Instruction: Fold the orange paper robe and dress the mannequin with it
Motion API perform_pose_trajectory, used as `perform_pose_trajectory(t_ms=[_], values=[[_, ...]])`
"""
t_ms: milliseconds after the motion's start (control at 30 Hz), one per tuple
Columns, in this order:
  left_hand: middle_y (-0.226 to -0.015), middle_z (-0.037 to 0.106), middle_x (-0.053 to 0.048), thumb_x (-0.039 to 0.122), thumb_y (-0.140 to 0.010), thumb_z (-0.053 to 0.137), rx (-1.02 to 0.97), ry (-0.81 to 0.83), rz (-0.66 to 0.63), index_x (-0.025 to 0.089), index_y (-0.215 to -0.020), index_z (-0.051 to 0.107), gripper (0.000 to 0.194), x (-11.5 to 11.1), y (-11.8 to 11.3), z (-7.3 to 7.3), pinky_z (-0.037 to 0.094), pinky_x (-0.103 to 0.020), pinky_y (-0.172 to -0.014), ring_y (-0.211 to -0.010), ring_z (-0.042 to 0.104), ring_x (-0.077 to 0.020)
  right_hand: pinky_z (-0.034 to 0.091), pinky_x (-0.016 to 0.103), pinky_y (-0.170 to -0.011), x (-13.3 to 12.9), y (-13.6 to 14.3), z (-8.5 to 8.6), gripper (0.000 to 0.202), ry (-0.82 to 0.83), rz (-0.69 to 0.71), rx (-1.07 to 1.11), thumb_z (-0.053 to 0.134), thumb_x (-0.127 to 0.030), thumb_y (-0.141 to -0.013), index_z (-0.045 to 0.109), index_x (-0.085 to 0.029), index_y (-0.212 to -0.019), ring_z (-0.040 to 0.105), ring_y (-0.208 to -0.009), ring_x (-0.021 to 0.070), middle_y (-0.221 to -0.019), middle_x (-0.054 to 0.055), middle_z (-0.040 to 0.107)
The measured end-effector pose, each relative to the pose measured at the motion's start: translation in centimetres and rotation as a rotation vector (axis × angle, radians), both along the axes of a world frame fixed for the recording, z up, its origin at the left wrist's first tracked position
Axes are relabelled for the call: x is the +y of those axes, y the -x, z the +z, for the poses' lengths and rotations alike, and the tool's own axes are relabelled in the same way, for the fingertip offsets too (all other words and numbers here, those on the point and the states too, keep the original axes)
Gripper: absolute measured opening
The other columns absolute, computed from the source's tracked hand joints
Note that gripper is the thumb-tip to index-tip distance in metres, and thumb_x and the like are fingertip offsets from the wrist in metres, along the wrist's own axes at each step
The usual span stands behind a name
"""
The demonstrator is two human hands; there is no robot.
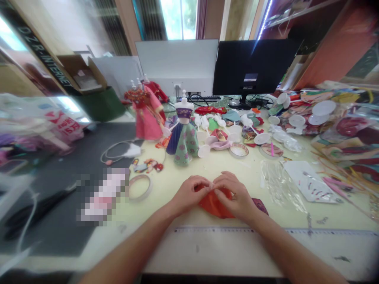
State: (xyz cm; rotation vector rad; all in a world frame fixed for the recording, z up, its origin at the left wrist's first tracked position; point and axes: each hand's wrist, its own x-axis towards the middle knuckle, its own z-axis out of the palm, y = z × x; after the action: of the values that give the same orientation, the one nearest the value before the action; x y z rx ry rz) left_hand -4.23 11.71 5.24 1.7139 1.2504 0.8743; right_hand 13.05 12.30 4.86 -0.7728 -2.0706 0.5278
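Observation:
Orange-red cloth (217, 205) lies on the pale table, partly hidden by both hands. At its top edge my left hand (191, 192) pinches it, thumb and fingers pressed together. My right hand (233, 193) meets the left one fingertip to fingertip and is also closed on the cloth's top edge. Something small and whitish shows between the fingertips, too small to make out. A dark red patterned cloth piece (260, 206) sticks out to the right of my right hand. Beyond the hands stands a small dress form in a purple and green dress (185, 144).
A long ruler (207, 230) lies near the front edge. Tape rolls (151, 189) sit left and behind. Scissors (38, 211) rest on a dark mat. Doll dresses (148, 118), monitors and heaped fabric (352, 126) stand at the back and right.

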Motion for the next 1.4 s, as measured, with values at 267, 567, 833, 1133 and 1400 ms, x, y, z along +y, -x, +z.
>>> perform_pose_trajectory(t_ms=[267,567,833,1133,1400], values=[[-0.09,0.068,-0.005,0.035,-0.073,0.06,-0.27,0.266,-0.006,0.015,-0.078,0.063,0.021,-0.2,0.2,0.2,0.045,-0.028,-0.077,-0.085,0.06,-0.0165,0.036,0.042,-0.09,0.0,0.1,0.1,0.013,-0.002,0.002,0.016,0.048,-0.012,-0.078,0.056,-0.022,-0.079,0.054,-0.076,0.0165,-0.079,0.002,0.06],[-0.062,0.057,0.003,0.029,-0.071,0.06,-0.414,0.218,0.242,0.015,-0.069,0.055,0.015,-0.9,-0.9,-0.2,0.038,-0.019,-0.054,-0.057,0.049,-0.0079,0.043,0.031,-0.074,-0.4,0.5,-0.2,0.01,0.328,-0.044,0.153,0.049,-0.022,-0.082,0.057,-0.02,-0.075,0.055,-0.079,0.0171,-0.084,0.004,0.059],[-0.065,0.055,0.002,0.03,-0.076,0.054,-0.29,0.039,0.344,0.016,-0.073,0.053,0.014,-1.4,-1.3,-0.9,0.041,-0.019,-0.055,-0.06,0.05,-0.0094,0.041,0.031,-0.079,-0.7,1.1,0.4,0.014,0.414,-0.106,0.231,0.051,-0.024,-0.079,0.053,-0.019,-0.067,0.053,-0.086,0.0184,-0.089,0.005,0.055],[-0.062,0.053,0.003,0.029,-0.078,0.052,-0.113,-0.141,0.383,0.017,-0.072,0.053,0.014,-2.2,-1.4,-1.0,0.039,-0.018,-0.052,-0.057,0.046,-0.0086,0.043,0.027,-0.071,-1.0,1.1,0.7,0.019,0.746,-0.047,0.305,0.049,-0.027,-0.077,0.051,-0.018,-0.061,0.053,-0.078,0.0165,-0.082,0.003,0.055],[-0.066,0.052,0.001,0.022,-0.077,0.055,0.075,-0.455,0.382,0.017,-0.072,0.054,0.007,-2.5,-1.5,-0.9,0.04,-0.02,-0.056,-0.058,0.048,-0.0084,0.043,0.03,-0.074,-1.1,1.1,0.9,0.02,0.758,-0.011,0.317,0.05,-0.029,-0.077,0.051,-0.017,-0.061,0.053,-0.078,0.0174,-0.079,0.003,0.056]])
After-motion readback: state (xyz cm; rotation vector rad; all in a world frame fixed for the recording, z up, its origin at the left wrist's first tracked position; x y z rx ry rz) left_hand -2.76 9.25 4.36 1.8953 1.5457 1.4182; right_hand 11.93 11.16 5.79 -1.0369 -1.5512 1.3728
